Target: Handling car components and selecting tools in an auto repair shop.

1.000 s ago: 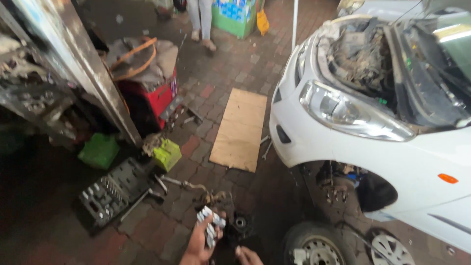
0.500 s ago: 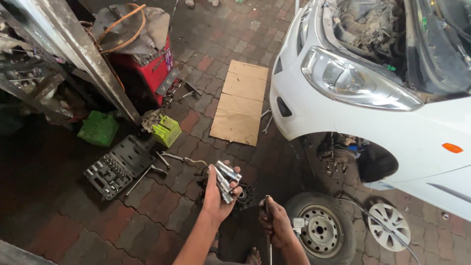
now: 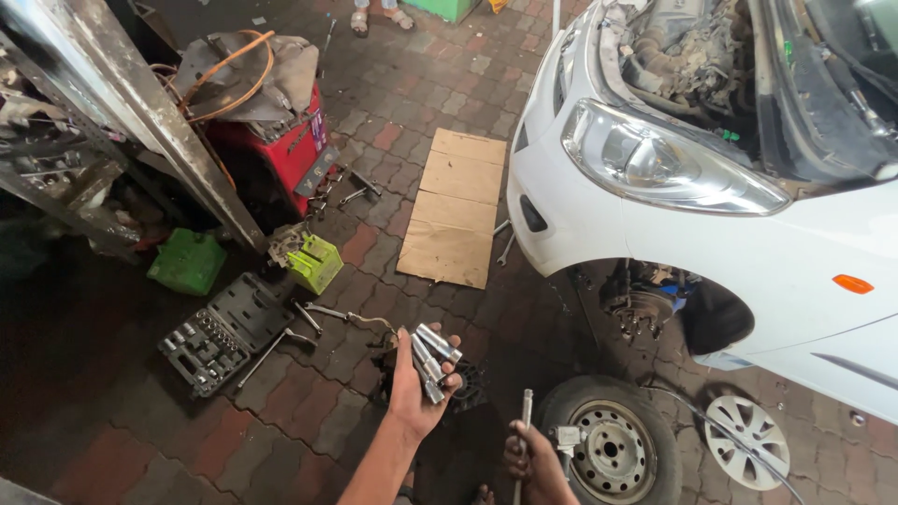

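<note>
My left hand (image 3: 418, 388) cups a bundle of long sockets (image 3: 430, 359), their long axes slanting up-right across the palm. My right hand (image 3: 531, 458) grips an upright ratchet handle (image 3: 524, 425), just right of and below them, beside the removed wheel (image 3: 610, 449).

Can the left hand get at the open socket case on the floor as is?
Probably not freely: the left hand is full of metal sockets, grip closed on them. The socket case lies open with nothing over it, apart from the hand.
</note>
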